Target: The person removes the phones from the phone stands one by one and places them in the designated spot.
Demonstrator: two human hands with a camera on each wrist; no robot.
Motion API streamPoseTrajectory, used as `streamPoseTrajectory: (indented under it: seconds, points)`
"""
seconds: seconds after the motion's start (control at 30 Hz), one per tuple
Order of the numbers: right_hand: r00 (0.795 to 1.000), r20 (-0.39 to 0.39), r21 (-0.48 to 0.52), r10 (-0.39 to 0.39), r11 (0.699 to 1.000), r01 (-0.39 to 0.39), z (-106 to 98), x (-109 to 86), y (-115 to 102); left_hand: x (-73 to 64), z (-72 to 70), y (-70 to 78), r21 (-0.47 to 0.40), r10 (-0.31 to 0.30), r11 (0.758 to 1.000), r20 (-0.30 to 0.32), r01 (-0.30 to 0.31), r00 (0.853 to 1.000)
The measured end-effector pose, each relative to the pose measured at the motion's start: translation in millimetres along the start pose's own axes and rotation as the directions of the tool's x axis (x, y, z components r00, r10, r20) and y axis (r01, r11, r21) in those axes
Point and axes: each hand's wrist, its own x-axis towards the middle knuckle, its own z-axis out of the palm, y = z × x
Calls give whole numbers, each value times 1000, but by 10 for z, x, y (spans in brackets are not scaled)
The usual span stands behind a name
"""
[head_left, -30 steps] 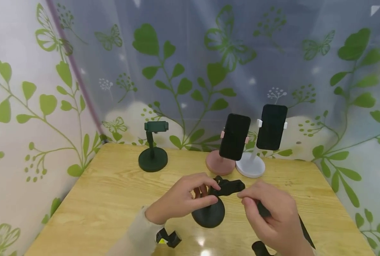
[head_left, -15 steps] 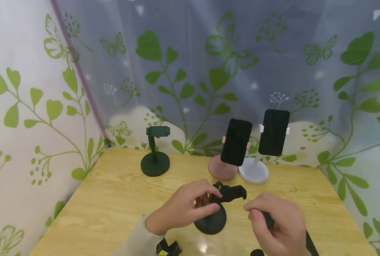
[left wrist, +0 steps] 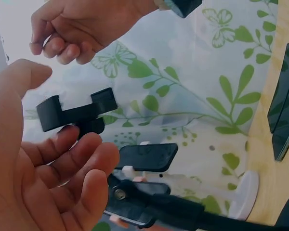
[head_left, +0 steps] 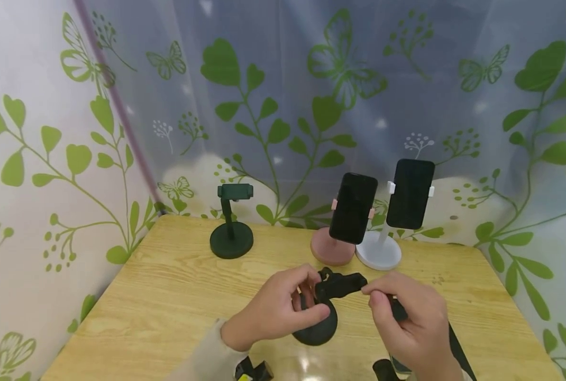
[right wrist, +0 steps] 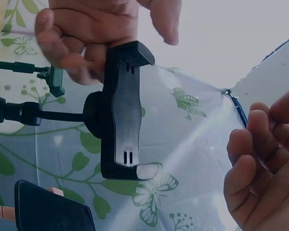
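Midway between the left and right edges of the table (head_left: 169,296), the left grip (head_left: 283,304) has loosely bent fingers against the head of a black phone holder (head_left: 341,286), its thumb apart. Just beside the head's right end is the right grip (head_left: 409,317), fingers curled loosely around nothing. The holder's round base (head_left: 318,329) rests on the table. Near the far edge stand a pink stand (head_left: 325,251) and a white stand (head_left: 377,255), each bearing a dark phone (head_left: 354,208); a dark green stand (head_left: 231,243) stands near the far left corner.

smooth black holder (right wrist: 126,113), probably plastic in dim light, and glossy wood-grain tabletop (head_left: 164,286)
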Motion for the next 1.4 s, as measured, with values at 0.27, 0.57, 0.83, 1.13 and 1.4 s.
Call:
streamPoseTrajectory:
  seconds: [0.27,0.57,0.83,1.13,1.4]
  points:
    - [999,-34,-3,-3,1000,3,-60,18,-6,37,56,-53,12,41,999,54,-42,998]
    - [998,-56,-9,-12,1000,11,-89,51,9,89,86,-119,33,75,996,69,-77,995]
    - [997,-69,-25,36,999,-38,-124,25,5,109,135,-79,31,91,995,-7,-91,996]
    - [996,-65,-54,60,996,-64,-140,24,4,109,115,-51,14,86,996,-31,-85,996]
    - [997,-57,-51,57,997,-60,-140,29,11,81,36,-39,132,99,987,-70,-90,993]
